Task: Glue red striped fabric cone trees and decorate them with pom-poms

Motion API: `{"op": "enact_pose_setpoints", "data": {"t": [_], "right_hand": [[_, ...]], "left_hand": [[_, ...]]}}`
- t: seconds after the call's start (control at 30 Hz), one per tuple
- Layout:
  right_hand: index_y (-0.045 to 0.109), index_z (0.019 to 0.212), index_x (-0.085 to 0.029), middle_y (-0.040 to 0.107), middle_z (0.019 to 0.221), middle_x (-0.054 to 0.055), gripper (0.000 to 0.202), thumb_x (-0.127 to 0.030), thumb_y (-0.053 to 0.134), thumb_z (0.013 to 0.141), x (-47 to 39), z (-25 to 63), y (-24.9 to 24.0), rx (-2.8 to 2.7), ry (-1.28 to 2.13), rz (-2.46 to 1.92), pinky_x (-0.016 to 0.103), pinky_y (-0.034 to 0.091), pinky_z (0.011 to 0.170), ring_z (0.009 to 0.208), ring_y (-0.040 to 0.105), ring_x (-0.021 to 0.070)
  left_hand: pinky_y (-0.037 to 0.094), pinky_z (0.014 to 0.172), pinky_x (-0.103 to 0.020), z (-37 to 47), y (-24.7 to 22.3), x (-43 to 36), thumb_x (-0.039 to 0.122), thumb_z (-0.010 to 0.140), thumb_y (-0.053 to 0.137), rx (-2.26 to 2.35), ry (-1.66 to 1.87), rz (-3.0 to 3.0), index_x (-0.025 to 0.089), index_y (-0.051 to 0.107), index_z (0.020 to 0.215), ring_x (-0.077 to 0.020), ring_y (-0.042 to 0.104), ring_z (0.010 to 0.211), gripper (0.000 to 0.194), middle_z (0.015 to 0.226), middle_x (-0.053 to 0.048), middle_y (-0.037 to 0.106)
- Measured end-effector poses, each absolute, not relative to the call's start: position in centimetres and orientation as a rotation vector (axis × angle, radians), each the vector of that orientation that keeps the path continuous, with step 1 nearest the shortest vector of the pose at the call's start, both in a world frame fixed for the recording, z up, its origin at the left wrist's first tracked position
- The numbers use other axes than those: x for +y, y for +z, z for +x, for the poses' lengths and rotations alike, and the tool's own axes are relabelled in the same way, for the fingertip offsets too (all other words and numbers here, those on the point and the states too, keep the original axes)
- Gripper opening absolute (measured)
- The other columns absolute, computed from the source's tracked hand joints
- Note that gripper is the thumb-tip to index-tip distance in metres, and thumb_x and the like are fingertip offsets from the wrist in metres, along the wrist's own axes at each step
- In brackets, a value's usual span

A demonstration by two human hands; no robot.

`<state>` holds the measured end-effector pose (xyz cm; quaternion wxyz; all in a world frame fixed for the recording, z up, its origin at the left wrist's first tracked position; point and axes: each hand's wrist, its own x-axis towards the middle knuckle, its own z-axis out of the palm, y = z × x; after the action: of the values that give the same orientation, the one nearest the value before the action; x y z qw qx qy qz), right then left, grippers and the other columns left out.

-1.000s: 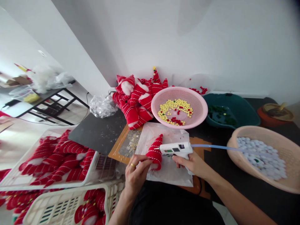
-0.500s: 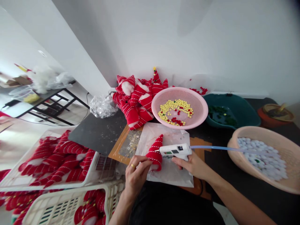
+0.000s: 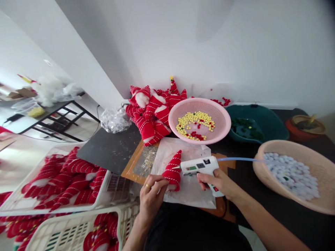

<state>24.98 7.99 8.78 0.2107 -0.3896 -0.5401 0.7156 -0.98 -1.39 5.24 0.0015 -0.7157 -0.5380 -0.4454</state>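
Observation:
A red cone-shaped stuffed piece (image 3: 173, 170) with white stitched lines lies on a white sheet (image 3: 199, 195) in front of me. My left hand (image 3: 153, 195), a ring on one finger, pinches its lower left edge. In my right hand (image 3: 218, 183) is a white glue gun (image 3: 199, 166), fingers wrapped round the handle. Its nozzle points left and meets the cone's right side, or nearly so; exact contact I cannot tell. A translucent bluish glue stick (image 3: 235, 159) runs out of the gun's back to the right.
Behind the sheet stand a pink basket (image 3: 226, 120) of yellow and red pompoms and a pile of red stuffed pieces (image 3: 146, 129). To the right are a teal basin (image 3: 277, 125) and a peach basket (image 3: 261, 174) of white pompoms. White crates (image 3: 104, 195) hold red pieces at left.
My right hand has tilted the glue gun, its back end rising and its handle showing more, and the nozzle has shifted slightly right. The left hand and the cone have barely moved.

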Motion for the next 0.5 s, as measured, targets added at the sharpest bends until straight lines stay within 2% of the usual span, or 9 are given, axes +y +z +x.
{"op": "enact_pose_setpoints", "data": {"t": [0.13, 0.27, 0.5], "right_hand": [[0.066, 0.069, -0.016, 0.065, 0.063, 0.005, 0.045, -0.058, 0.07, 0.084, 8.04, 25.17, 8.33, -1.384, 1.966, -1.068, 0.028, 0.041, 0.058, 0.059, 0.053, 0.0143], [0.065, 0.068, -0.016, 0.064, 0.065, 0.005, 0.045, -0.058, 0.069, 0.084, 8.13, 24.98, 8.47, -1.438, 1.885, -1.091, 0.029, 0.042, 0.06, 0.061, 0.052, 0.0151], [0.064, 0.073, -0.018, 0.065, 0.068, 0.004, 0.035, -0.049, 0.065, 0.09, 8.26, 24.91, 7.89, -1.584, 1.715, -1.092, 0.029, 0.044, 0.061, 0.063, 0.055, 0.0161]], "left_hand": [[0.053, 0.076, -0.028, -0.97, 5.39, -1.46, 0.001, 0.086, 0.07, -1.709, -1.418, -2.224, 0.022, 0.071, 0.094, -0.0145, 0.065, 0.083, 0.023, 0.09, -0.002, 0.067], [0.053, 0.076, -0.027, -1.18, 5.44, -1.35, 0.002, 0.087, 0.069, -1.737, -1.456, -2.17, 0.022, 0.07, 0.092, -0.0141, 0.065, 0.082, 0.021, 0.09, -0.002, 0.067], [0.053, 0.078, -0.028, -1.43, 5.08, -1.23, 0.004, 0.087, 0.069, -1.784, -1.51, -2.123, 0.022, 0.071, 0.091, -0.014, 0.066, 0.083, 0.018, 0.091, -0.001, 0.068]]}}
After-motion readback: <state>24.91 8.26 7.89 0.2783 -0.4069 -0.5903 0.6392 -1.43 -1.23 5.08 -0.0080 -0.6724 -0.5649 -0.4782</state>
